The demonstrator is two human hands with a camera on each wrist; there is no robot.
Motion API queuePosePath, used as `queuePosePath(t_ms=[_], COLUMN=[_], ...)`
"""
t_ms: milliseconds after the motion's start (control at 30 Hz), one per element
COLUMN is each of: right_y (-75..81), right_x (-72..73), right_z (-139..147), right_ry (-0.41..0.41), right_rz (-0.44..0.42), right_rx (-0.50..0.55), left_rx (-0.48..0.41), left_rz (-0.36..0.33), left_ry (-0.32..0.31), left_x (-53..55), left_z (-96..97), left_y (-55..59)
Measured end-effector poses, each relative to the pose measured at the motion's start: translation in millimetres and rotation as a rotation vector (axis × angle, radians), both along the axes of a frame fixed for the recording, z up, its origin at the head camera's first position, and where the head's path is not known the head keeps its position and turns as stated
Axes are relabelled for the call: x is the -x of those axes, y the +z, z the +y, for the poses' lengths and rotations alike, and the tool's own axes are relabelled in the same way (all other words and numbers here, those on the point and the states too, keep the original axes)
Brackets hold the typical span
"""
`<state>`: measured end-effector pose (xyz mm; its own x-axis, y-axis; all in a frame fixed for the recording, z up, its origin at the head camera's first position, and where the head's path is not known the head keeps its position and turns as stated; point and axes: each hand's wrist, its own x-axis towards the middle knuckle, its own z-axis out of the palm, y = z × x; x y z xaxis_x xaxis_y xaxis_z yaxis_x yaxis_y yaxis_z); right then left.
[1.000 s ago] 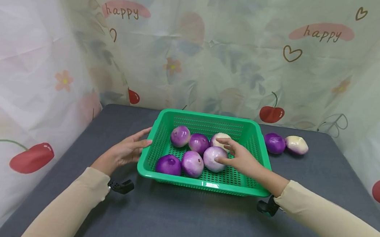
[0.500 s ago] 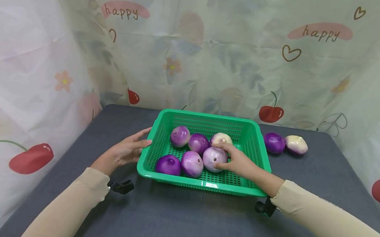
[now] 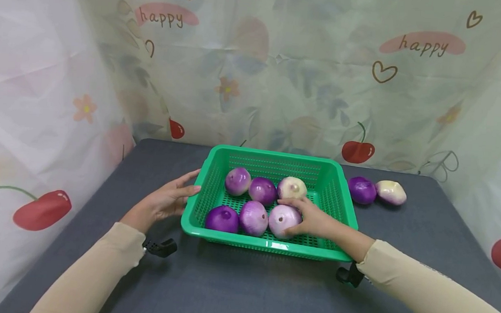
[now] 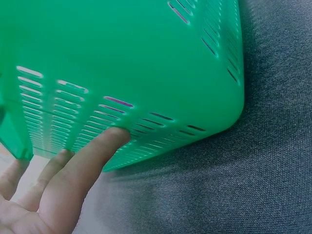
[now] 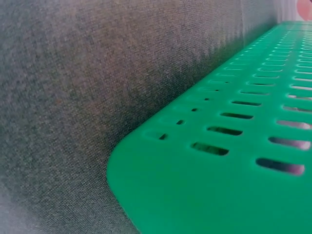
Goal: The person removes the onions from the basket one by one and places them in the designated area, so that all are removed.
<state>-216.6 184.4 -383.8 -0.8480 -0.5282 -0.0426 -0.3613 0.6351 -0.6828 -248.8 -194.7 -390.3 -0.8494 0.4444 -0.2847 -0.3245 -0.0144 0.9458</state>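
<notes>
A green plastic basket (image 3: 237, 238) with slotted walls holds several purple and whitish onions. Inside it, my right hand (image 3: 315, 221) grips a pale purple onion (image 3: 282, 220) near the front, thumb on the near side and fingers over the back. Just behind sits a whitish onion (image 3: 292, 186), and to its left a pinkish-purple onion (image 3: 253, 219). My left hand (image 3: 161, 203) touches the basket's left side with fairly straight fingers. In the left wrist view, a fingertip (image 4: 117, 136) rests against the slotted wall. The right wrist view shows the basket wall (image 5: 185, 190), not the hand.
On the dark grey table (image 3: 242, 290), right of the basket, lie a dark purple onion (image 3: 362, 190) and a cream-coloured onion (image 3: 391, 192), side by side. A patterned curtain (image 3: 281, 82) hangs behind and at both sides.
My right hand has closed around the pale purple onion and brought it slightly toward the front of the basket, away from the whitish one. My left hand has stayed at the basket's side.
</notes>
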Motion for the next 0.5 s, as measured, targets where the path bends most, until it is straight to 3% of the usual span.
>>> queuePosePath(t_ms=[100, 200, 333, 500], right_y=[-1.9, -1.9, -0.2, 2.6], right_x=[-0.5, -1.3, -1.8, -3.2], right_z=[1.9, 3.3, 3.4, 3.8], right_ry=[0.105, 0.156, 0.154, 0.085], right_rz=[-0.093, -0.167, -0.171, -0.142], right_rx=[0.028, 0.029, 0.020, 0.033], left_rx=[0.005, 0.008, 0.000, -0.010], left_rz=[0.003, 0.003, 0.000, -0.011], left_ry=[0.002, 0.005, 0.008, 0.008], left_x=[0.2, 0.3, -0.4, -1.4], left_z=[0.2, 0.5, 0.9, 1.0], left_y=[-0.7, -0.4, 1.4, 3.4])
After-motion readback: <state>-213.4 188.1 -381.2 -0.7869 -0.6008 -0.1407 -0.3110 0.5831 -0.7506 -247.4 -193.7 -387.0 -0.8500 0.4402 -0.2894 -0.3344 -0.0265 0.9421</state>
